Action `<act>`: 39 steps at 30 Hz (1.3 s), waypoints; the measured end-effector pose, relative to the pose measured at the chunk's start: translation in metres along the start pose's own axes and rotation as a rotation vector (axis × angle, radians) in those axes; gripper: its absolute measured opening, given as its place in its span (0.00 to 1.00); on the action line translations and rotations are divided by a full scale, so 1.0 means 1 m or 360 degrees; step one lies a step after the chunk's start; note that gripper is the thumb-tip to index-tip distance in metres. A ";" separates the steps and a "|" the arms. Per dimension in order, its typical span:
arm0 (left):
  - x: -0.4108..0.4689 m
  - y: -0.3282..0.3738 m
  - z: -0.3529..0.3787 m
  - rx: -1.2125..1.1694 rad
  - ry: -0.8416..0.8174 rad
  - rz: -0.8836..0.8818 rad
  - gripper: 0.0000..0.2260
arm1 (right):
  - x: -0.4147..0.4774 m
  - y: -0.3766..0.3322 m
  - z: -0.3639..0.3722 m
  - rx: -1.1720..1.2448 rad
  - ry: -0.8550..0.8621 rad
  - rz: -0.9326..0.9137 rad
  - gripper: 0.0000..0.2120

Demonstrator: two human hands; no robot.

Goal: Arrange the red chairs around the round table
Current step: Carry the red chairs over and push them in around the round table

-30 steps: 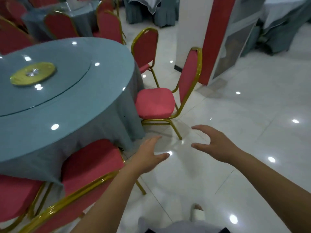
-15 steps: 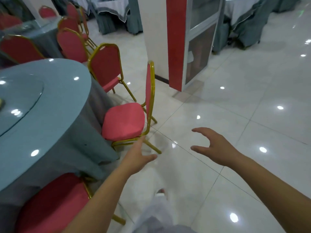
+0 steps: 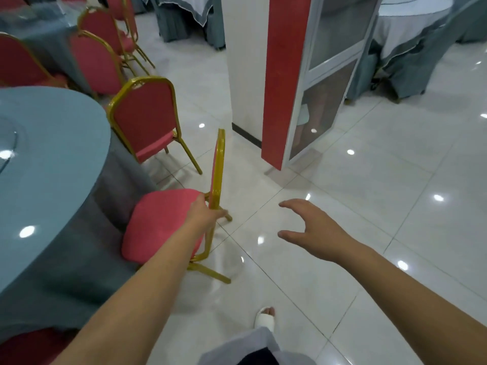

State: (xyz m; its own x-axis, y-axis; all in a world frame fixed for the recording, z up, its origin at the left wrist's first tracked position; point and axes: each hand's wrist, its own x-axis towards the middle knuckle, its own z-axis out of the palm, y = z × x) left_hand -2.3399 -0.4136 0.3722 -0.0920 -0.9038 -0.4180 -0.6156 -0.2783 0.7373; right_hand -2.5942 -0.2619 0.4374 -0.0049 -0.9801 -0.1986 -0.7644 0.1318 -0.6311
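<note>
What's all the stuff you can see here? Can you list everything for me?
round table: one, blue-grey cloth, left.
nearest chair: one, red with gold frame, by the table's right side.
second chair: one, red and gold, behind the nearest chair.
third chair: one, red, partly seen bottom left.
farther chairs: several, red and gold, top left.
pillar: one, white and red, top centre.
glass panel: one, pale frame, right of the pillar.
covered tables: two, pale tops, grey-blue skirts, along the top.
floor: shiny white tiles.
foot: one, white slipper, bottom centre.
left hand: at the nearest chair's backrest base; grip unclear.
right hand: open, in the air.
</note>
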 end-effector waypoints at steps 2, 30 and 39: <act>0.030 0.015 0.008 -0.0024 -0.0041 -0.0067 0.32 | 0.032 0.006 -0.017 -0.0027 -0.0038 -0.0036 0.31; -0.111 0.046 0.200 0.0092 0.0973 -0.1180 0.18 | 0.328 0.071 -0.005 -0.0971 -0.1488 -0.1607 0.09; -0.066 0.036 0.183 0.0267 0.1272 -0.1164 0.13 | 0.362 0.041 0.013 -0.0858 -0.1643 -0.1595 0.09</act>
State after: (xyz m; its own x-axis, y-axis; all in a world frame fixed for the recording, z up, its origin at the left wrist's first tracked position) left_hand -2.4995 -0.3044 0.3290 0.8359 -0.5048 -0.2155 -0.4187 -0.8403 0.3444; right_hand -2.6190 -0.6096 0.3298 0.8988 -0.0734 -0.4323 -0.3173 -0.7892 -0.5258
